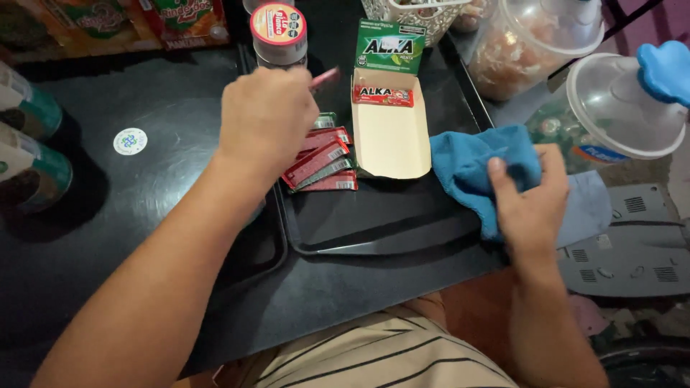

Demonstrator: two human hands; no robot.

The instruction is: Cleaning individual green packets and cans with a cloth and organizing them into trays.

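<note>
My left hand (266, 115) is closed around a small red candy stick (325, 77), held over a pile of red and green candy sticks (323, 162) on a black tray (374, 230). Just right of the pile lies an open cardboard display box (392, 136) with a green lid; one red stick (383, 95) rests at its back. My right hand (532, 201) grips a blue cloth (467, 169) at the tray's right edge.
A red-lidded round container (279, 32) stands behind my left hand. Two clear plastic jars (618, 108) sit at the right, one with a blue knob. Green cans (29, 144) stand at the far left. A white basket (413, 14) is at the back.
</note>
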